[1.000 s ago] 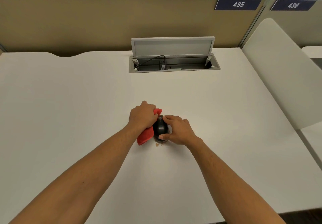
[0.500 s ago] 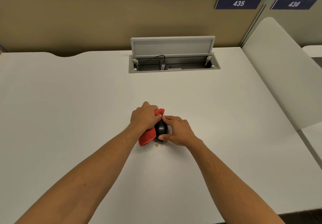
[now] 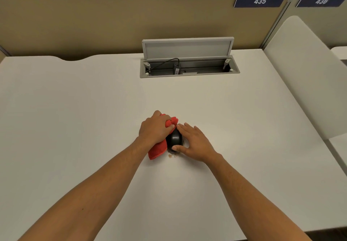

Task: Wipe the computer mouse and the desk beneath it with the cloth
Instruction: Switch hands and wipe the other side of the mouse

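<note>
The mouse [image 3: 175,139] sits at the middle of the desk [image 3: 75,109], its dark back showing between my two hands. My right hand [image 3: 194,143] braces it — thumb at its near end, fingers spread along its far side, a loose steadying hold rather than a clench — so it won't skid while I rub. My left hand [image 3: 155,130] is closed around the bunched red cloth [image 3: 158,149], pressing it against the mouse's left flank; the loose tail of the cloth trails toward me on the desk. Just in front of the mouse lies a small patch of brown crumbs [image 3: 171,156], untouched. I judge the mouse is mid-wipe — the desk beneath it comes after I lift it aside.
</note>
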A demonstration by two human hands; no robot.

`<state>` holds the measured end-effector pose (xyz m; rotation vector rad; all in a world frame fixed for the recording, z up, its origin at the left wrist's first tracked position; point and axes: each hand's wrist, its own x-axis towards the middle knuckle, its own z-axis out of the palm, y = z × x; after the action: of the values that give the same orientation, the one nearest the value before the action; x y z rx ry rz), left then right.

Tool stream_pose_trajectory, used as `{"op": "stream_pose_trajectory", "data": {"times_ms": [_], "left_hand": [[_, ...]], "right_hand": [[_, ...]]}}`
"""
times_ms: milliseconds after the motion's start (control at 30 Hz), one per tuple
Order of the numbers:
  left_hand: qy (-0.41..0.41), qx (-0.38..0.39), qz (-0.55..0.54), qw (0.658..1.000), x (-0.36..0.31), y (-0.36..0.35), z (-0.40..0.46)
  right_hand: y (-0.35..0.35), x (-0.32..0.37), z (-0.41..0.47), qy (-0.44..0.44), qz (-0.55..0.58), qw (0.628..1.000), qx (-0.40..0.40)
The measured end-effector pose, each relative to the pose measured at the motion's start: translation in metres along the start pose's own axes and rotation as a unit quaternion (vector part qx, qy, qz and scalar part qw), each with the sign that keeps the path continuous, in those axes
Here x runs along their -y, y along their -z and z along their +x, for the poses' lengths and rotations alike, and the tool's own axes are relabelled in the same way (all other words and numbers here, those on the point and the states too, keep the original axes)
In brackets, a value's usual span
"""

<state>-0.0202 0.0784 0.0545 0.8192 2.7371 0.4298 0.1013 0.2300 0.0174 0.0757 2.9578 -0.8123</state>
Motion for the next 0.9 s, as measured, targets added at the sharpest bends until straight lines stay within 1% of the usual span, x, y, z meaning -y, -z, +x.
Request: {"op": "stream_pose_trajectory", "data": {"times_ms": [133, 267, 400, 500, 567, 633, 800, 833, 900], "left_hand": [[-0.04, 0.006, 0.005, 0.999, -0.008, 0.0, -0.001], [-0.017, -0.011, 0.042, 0.999, -0.011, 0.0, 0.002], [0.019, -0.03, 0.057, 0.998, -0.012, 0.002, 0.007], [0.021, -0.031, 0.017, 0.999, -0.009, 0.002, 0.006], [-0.004, -0.013, -0.013, 1.0, -0.005, 0.0, 0.003], [-0.028, -0.004, -0.014, 0.999, -0.003, -0.002, -0.001], [0.018, -0.043, 0.042, 0.998, 0.002, -0.003, 0.003], [0.025, -0.051, 0.043, 0.997, 0.002, -0.002, 0.004], [0.023, -0.048, 0.011, 0.999, 0.001, 0.0, 0.005]], "right_hand": [[-0.003, 0.0, 0.0, 0.015, 0.0, 1.0, -0.018], [-0.008, -0.003, -0.002, 0.013, -0.008, 1.0, -0.021], [-0.014, -0.006, -0.003, 0.01, -0.014, 0.999, -0.035], [-0.018, -0.008, -0.004, 0.014, -0.009, 0.999, -0.048], [-0.019, -0.008, -0.004, 0.019, -0.006, 0.998, -0.055], [-0.02, -0.009, -0.004, 0.023, -0.004, 0.998, -0.06], [-0.021, -0.008, -0.005, 0.018, -0.015, 0.998, -0.063], [-0.021, -0.008, -0.006, 0.018, -0.018, 0.998, -0.063], [-0.021, -0.008, -0.005, 0.019, -0.019, 0.998, -0.065]]}}
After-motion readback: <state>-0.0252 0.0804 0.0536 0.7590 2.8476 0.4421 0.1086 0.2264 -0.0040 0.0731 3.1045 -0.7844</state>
